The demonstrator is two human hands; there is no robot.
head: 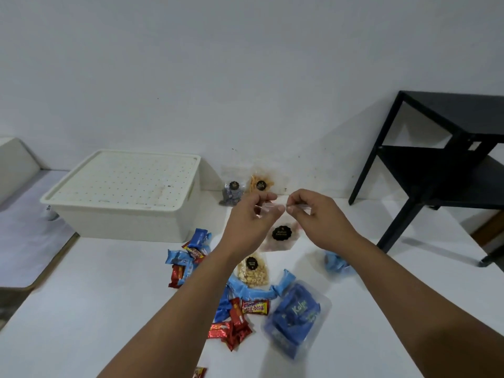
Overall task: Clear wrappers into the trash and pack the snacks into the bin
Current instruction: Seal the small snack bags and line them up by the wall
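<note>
From the head view, the left hand (252, 211) and right hand (313, 214) are raised together, fingers pinched shut on the top of a clear pouch (278, 233) with a black label, its writing unreadable. Below lie a red "beng-beng" bar (255, 307) and a blue "Kalpa" bag (296, 317) on the white table (109, 296). The lidded white bin (122, 195) stands far left, a black shelf (447, 159) far right.

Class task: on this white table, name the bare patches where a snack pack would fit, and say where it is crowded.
Bare: the near left of the table, bordered by the white bin and the left arm; also the right side, between the crumpled blue wrapper and the black shelf. Crowded: the middle, around the peanut bag and Kalpa pouch.
</note>
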